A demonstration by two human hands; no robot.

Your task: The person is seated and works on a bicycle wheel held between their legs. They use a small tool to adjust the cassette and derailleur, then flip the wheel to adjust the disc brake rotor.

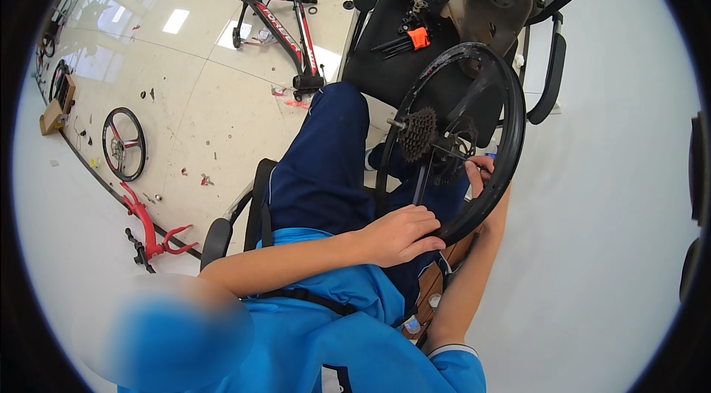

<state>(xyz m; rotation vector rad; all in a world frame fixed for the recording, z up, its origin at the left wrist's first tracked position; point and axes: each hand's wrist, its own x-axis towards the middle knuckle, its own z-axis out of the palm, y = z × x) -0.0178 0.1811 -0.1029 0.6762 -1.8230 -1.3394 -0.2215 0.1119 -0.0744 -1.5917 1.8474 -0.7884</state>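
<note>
A black wheel [502, 178] with spokes, a dark cog cassette [417, 134] and a brake disc [463, 134] stands upright over my lap, leaning at the black chair in front. My left hand [411, 234] grips the lower near part of its rim, fingers curled on it. My right hand [480, 171] is at the disc side of the hub, fingers pinched on a thin tool [458, 156] that reaches toward the disc. The exact shape of the tool's far end is hard to make out.
The chair [363, 67] holds dark tools with an orange holder [418, 38] and a metal-plated part [498, 4]. A black-red bicycle frame [285, 41] lies on the floor, with a spoked wheel [137, 143], a red fork [149, 241], a cardboard box [52, 119] and scattered small parts.
</note>
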